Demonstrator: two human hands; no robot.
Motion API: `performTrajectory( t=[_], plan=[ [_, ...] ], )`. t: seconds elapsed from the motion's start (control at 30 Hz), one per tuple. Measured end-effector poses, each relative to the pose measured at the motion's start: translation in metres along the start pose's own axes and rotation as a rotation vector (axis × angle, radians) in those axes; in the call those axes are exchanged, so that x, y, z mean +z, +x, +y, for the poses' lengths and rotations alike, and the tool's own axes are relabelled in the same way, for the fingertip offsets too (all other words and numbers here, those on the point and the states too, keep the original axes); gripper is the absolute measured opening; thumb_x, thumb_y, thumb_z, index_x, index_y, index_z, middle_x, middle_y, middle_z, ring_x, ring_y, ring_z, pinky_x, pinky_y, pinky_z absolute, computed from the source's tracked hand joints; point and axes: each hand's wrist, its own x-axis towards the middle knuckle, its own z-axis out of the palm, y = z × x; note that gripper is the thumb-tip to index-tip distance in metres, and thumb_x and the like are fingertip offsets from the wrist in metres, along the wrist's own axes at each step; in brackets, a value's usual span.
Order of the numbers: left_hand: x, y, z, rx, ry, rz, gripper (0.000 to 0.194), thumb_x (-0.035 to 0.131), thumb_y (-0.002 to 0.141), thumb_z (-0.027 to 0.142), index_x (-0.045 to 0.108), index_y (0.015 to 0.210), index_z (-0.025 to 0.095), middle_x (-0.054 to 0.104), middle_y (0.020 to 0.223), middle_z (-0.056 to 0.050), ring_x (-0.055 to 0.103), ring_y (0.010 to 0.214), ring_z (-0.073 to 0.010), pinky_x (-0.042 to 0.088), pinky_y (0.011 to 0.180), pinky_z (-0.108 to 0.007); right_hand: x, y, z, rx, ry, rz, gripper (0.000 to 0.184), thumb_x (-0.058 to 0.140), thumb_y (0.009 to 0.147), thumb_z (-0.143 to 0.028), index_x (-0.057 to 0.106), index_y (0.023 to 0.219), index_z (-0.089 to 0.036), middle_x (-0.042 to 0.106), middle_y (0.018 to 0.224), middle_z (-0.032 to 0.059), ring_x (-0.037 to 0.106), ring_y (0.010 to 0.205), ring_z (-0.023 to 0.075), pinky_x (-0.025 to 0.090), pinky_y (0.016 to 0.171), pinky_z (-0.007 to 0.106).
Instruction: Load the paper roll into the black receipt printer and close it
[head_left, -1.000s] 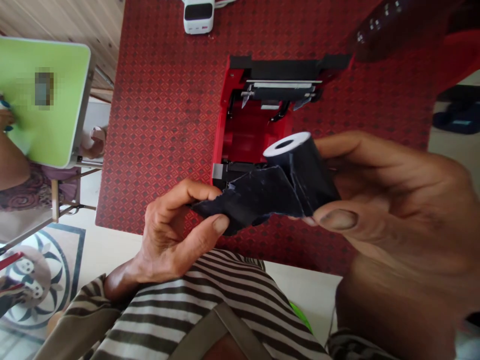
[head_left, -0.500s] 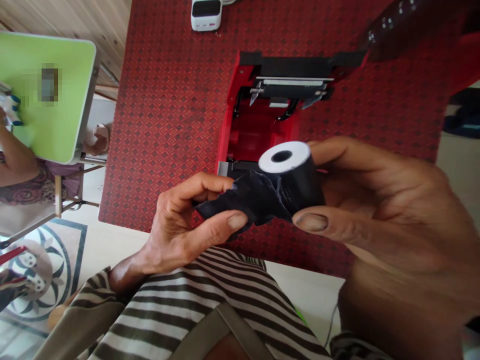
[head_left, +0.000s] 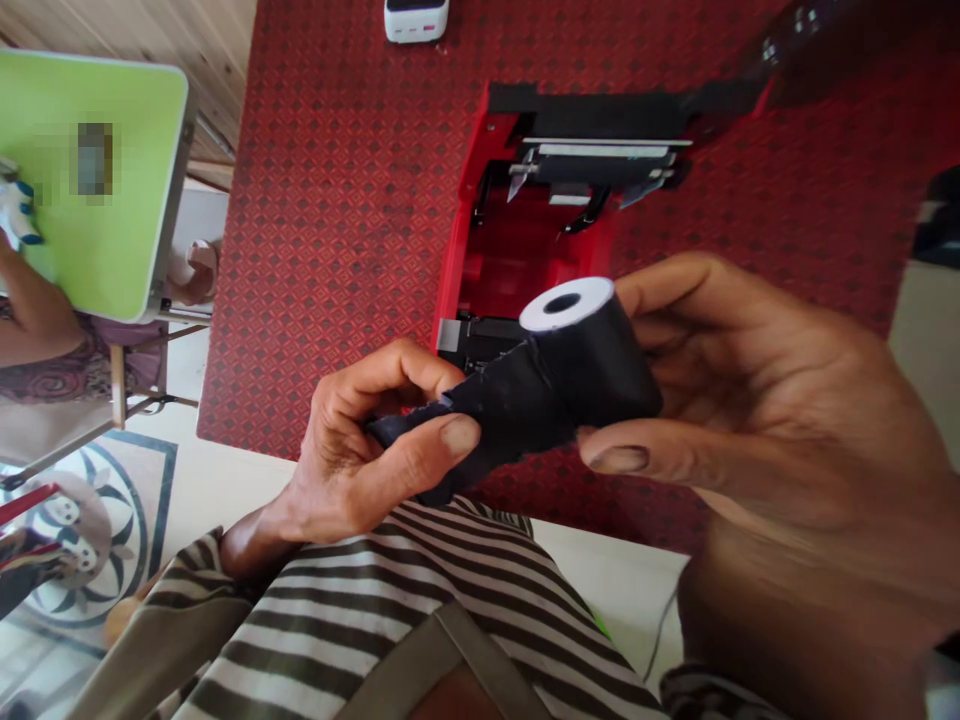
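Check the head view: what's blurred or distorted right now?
Head view: the right hand is soft and looms large near the lens; the left hand is sharper; a pixelated patch sits on the green table; wide-angle distortion skews the frame's edges.

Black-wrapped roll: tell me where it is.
Head view: the black-wrapped roll sits in the right hand, below the open red printer, its wrapping pinched by the left hand.

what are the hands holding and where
A black-wrapped paper roll: right hand grips its body, left hand pinches the loose wrapper flap.
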Motion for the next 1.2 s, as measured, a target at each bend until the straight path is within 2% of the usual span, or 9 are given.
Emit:
performTrajectory(
  t=[0.17,0.3,0.4,0.5,0.63,0.77,0.93,1.03,1.2],
  plan=[
    [-0.002,-0.003,-0.004,-0.007,-0.042,-0.008,0.022,0.107,0.110,0.041,0.090,0.110,0.028,0.085,0.092,0.001,0.065,0.069,-0.0124,0.054,0.062,-0.026,0.001,-0.005,-0.001,0.022,0.005,0.018,0.059,0.134,0.061,-0.032,0.093,0.102,-0.046,0.090,0.097,-0.0122,0.091,0.085,0.0178,0.077,0.070,0.024],
    [-0.002,-0.004,-0.005,0.005,-0.053,-0.018,0.021,0.107,0.111,0.039,0.090,0.113,0.028,0.085,0.094,0.000,0.067,0.073,-0.0129,0.055,0.064,-0.026,0.004,-0.004,-0.004,0.029,-0.027,0.034,0.056,0.133,0.065,-0.037,0.090,0.100,-0.046,0.086,0.093,-0.0124,0.089,0.079,0.0208,0.077,0.062,0.031],
    [-0.002,-0.004,-0.006,0.012,-0.058,-0.036,0.020,0.106,0.112,0.039,0.089,0.114,0.028,0.086,0.095,0.000,0.067,0.074,-0.0129,0.054,0.065,-0.025,0.004,-0.004,-0.002,0.015,-0.043,0.014,0.062,0.132,0.062,-0.030,0.088,0.102,-0.049,0.082,0.087,-0.0136,0.088,0.075,0.0231,0.075,0.056,0.034],
    [-0.002,-0.004,-0.004,0.010,-0.044,-0.031,0.022,0.107,0.111,0.040,0.089,0.112,0.028,0.086,0.094,0.001,0.066,0.073,-0.0130,0.053,0.065,-0.026,0.002,-0.006,0.001,-0.028,-0.106,0.026,0.064,0.131,0.067,-0.035,0.085,0.108,-0.050,0.084,0.091,-0.0140,0.089,0.075,0.0250,0.075,0.052,0.036],
    [0.000,-0.003,0.003,-0.008,-0.020,-0.041,0.023,0.109,0.108,0.039,0.089,0.109,0.027,0.084,0.091,0.001,0.067,0.072,-0.0139,0.053,0.066,-0.028,-0.001,-0.011,0.004,-0.173,-0.282,0.039,0.057,0.125,0.082,-0.053,0.081,0.117,-0.052,0.091,0.106,-0.0103,0.093,0.081,0.0300,0.082,0.059,0.044],
    [0.002,0.004,0.013,-0.043,0.021,-0.053,0.028,0.115,0.102,0.043,0.092,0.108,0.028,0.086,0.090,0.001,0.068,0.071,-0.0141,0.056,0.068,-0.029,-0.003,-0.016,0.006,-0.276,-0.490,0.010,0.053,0.117,0.093,-0.056,0.082,0.133,-0.057,0.094,0.116,-0.0073,0.091,0.077,0.0305,0.080,0.058,0.045],
    [0.002,0.018,0.017,0.013,0.085,-0.114,0.026,0.118,0.098,0.041,0.096,0.105,0.029,0.089,0.091,0.004,0.077,0.075,-0.0164,0.062,0.071,-0.029,-0.001,-0.019,0.007,-0.257,-0.489,0.012,0.057,0.120,0.091,-0.042,0.083,0.132,-0.055,0.093,0.122,-0.0075,0.095,0.096,0.0298,0.085,0.075,0.040],
    [0.003,0.022,0.015,0.072,0.142,-0.075,0.029,0.118,0.097,0.044,0.095,0.098,0.027,0.089,0.091,0.002,0.079,0.075,-0.0172,0.061,0.068,-0.029,-0.001,-0.018,0.007,-0.281,-0.521,0.015,0.060,0.122,0.088,-0.042,0.084,0.131,-0.055,0.091,0.119,-0.0070,0.092,0.093,0.0273,0.084,0.074,0.038],
    [0.007,0.025,0.012,0.071,0.166,-0.048,0.036,0.119,0.097,0.049,0.092,0.088,0.027,0.088,0.090,-0.001,0.078,0.079,-0.0189,0.062,0.070,-0.032,-0.001,-0.015,0.010,-0.292,-0.556,0.024,0.066,0.124,0.085,-0.043,0.086,0.136,-0.057,0.091,0.122,-0.0072,0.089,0.087,0.0246,0.085,0.079,0.038]
  ],
)
